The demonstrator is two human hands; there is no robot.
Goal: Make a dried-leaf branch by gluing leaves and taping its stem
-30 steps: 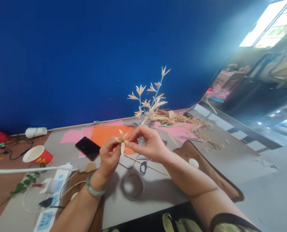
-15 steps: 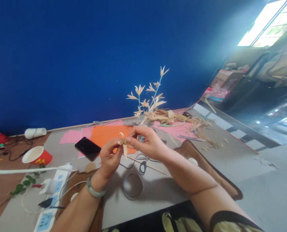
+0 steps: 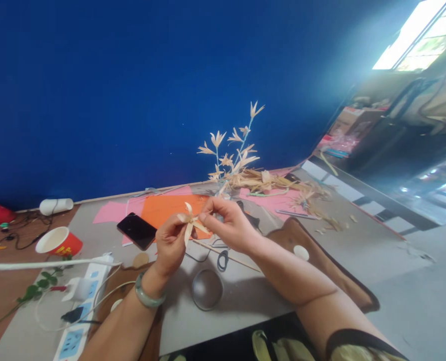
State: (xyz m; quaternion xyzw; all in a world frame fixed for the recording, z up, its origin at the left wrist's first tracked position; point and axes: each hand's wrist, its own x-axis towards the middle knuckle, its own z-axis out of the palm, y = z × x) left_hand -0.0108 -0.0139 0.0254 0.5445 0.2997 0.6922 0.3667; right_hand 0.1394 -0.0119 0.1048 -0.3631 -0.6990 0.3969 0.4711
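A pale, straw-coloured flower [image 3: 189, 226] with narrow spread petals is held up over the table. My left hand [image 3: 171, 245], with a jade-like bangle on its wrist, is closed around the flower's base. From the right, my right hand [image 3: 228, 223] pinches at one of its petals with thumb and fingertips. Behind my hands stand blue-green stems bearing several similar pale flowers [image 3: 241, 160]. Under the hands lie a thin stick [image 3: 230, 257] and a dark coil of cord [image 3: 222, 261]. A round, glassy-looking rim [image 3: 207, 290] sits nearer to me.
A black phone [image 3: 136, 230] rests by orange paper [image 3: 163, 206]. Left are a red paper cup [image 3: 62, 245], a tipped white cup [image 3: 56, 206] and a power strip [image 3: 72, 338] with cables. Dried husks [image 3: 271, 179] lie on pink paper. A brown tray-like piece [image 3: 320, 255] lies right; a blue wall [image 3: 133, 90] rises behind.
The flower has turned to face me more, so its petals show spread apart. My left hand has shifted slightly, while my right fingers have moved from its centre onto a petal.
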